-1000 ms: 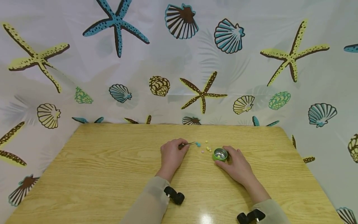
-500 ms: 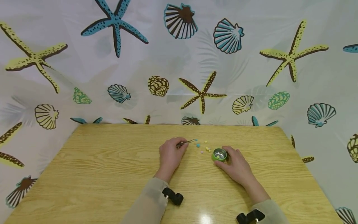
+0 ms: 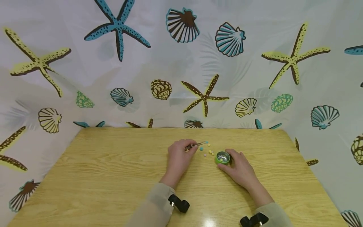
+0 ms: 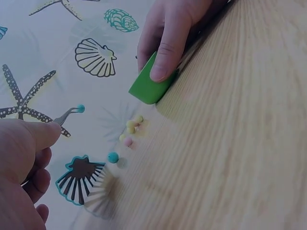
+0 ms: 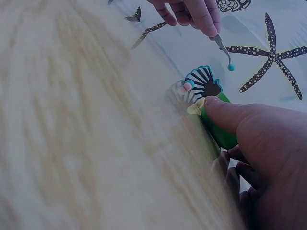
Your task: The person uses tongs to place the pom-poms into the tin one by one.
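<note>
My left hand pinches curved-tip tweezers, and a small blue bead sits at their tips, raised above the table in the left wrist view. With thumb and fingers on opposite sides, my right hand grips a small round green tin. The tin stands open-topped, silvery inside, with a small yellowish bead in it. Between the hands lie another blue bead, a pink bead and several yellow beads. The tweezer tips are to the left of the tin and beyond it.
The wooden table reaches back to a pale cloth printed with starfish and shells. Black devices, such as the left one, are strapped at both wrists over beige sleeves.
The tweezers have lifted one blue bead from beside the other, and the left hand has carried it rightward toward the tin. The right hand and tin have stayed in place.
</note>
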Available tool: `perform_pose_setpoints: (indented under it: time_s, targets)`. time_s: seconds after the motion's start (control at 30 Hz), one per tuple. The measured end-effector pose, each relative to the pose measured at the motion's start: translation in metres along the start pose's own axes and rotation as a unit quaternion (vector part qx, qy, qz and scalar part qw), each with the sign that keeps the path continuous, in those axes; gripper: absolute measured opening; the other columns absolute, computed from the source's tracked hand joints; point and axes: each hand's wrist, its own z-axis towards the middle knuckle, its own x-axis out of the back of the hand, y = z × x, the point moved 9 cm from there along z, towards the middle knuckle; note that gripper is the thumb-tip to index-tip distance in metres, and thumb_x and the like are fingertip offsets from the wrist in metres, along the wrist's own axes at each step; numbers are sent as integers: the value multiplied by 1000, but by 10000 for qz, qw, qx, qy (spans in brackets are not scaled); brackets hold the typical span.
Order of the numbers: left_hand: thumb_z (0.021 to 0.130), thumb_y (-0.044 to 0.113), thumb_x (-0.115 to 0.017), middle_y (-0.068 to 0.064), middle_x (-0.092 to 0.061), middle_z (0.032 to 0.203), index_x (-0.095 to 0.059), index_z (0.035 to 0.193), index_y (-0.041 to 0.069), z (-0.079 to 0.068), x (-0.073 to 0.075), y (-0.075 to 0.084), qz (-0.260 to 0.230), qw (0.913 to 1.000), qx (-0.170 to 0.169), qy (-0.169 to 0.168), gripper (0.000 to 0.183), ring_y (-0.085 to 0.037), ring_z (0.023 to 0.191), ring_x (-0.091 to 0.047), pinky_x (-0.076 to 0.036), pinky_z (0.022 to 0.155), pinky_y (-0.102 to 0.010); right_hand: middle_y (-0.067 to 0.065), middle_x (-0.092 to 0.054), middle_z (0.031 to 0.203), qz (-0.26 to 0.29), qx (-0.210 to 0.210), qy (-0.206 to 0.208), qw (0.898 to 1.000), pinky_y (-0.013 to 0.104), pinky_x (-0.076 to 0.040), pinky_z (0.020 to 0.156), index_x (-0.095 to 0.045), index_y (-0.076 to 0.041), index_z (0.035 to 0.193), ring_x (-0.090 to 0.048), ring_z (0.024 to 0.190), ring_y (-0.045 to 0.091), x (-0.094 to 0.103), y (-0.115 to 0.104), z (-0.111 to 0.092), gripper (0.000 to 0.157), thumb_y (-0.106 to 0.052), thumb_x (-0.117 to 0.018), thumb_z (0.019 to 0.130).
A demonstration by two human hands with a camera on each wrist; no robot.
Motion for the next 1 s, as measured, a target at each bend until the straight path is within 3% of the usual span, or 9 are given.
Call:
perform_pose_setpoints:
  time_s: [0.43,1.0]
  targets:
    - [100,22,-87,8,-79,96,-86,105,22,-9,-19,30,-149,9986,-405,-297,6,-15,89,-70,-50,98,-52,24,-56,159,10,41,13,10000,73,-28,125,-55,-1,157,-36,155,58,-2,2,-1,73,-41,-82,102]
    - [99,27,-87,9,-80,98,-87,106,25,-17,-39,34,184,9970,-336,-671,7,-11,86,-67,-51,96,-48,23,-60,155,-13,174,76,9998,69,-24,128,-58,-1,153,-47,152,48,-1,-1,1,68,-38,-83,102]
